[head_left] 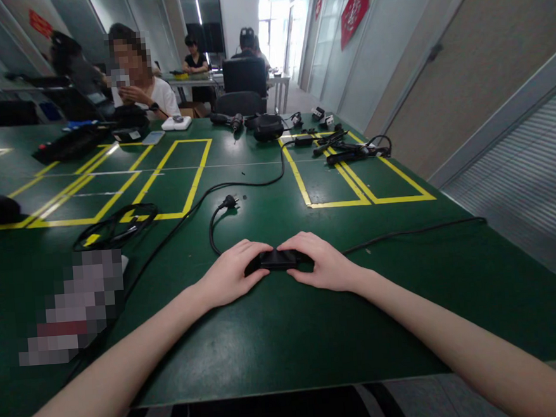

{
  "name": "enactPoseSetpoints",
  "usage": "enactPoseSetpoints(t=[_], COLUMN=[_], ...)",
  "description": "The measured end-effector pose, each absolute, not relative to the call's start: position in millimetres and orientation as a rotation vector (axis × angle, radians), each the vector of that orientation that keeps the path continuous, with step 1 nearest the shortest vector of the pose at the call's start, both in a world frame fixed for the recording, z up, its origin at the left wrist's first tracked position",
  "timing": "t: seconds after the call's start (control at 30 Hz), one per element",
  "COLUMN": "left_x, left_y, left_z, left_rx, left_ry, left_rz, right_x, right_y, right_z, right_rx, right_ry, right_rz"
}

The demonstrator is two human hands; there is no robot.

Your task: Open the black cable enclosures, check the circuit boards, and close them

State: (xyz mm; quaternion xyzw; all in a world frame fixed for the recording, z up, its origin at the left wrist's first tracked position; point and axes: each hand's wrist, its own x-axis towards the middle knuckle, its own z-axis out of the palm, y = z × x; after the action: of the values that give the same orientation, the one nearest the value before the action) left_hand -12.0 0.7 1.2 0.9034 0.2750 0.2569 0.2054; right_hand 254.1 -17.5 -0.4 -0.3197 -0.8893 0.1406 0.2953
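Note:
A black power adapter lies lengthwise between my hands on the green table. My left hand grips its left end, thumb at the near side and fingers at the far side. Its right end is held the same way by my right hand. From the left side a short cord curves up to a black mains plug, its prongs pointing right. A thin black cable runs from behind my right hand to the table's right edge. Both cord ends at the adapter are hidden by my hands.
Left lies a coiled black cable and a blurred-out flat object. A long cable crosses the table to another adapter. Yellow tape marks rectangles. Farther back are a drill and tangled cables; people sit beyond.

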Motion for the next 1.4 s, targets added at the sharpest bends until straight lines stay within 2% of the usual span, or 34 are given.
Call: enactPoseSetpoints(t=[0.27, 0.53, 1.4], left_x=[-8, -4, -2], left_y=[-1, -5, -6], left_z=[4, 8, 8], left_rx=[2.534, 2.615, 2.887], left_ry=[0.817, 0.868, 0.828], left_rz=[0.671, 0.615, 0.511], right_x=[255, 247, 251], right_y=[-16, -23, -24], right_z=[0, 2, 2], right_rx=[-0.878, -0.969, -0.926], right_ry=[-2.388, -2.503, -2.583], right_rz=[0.370, 0.099, 0.143])
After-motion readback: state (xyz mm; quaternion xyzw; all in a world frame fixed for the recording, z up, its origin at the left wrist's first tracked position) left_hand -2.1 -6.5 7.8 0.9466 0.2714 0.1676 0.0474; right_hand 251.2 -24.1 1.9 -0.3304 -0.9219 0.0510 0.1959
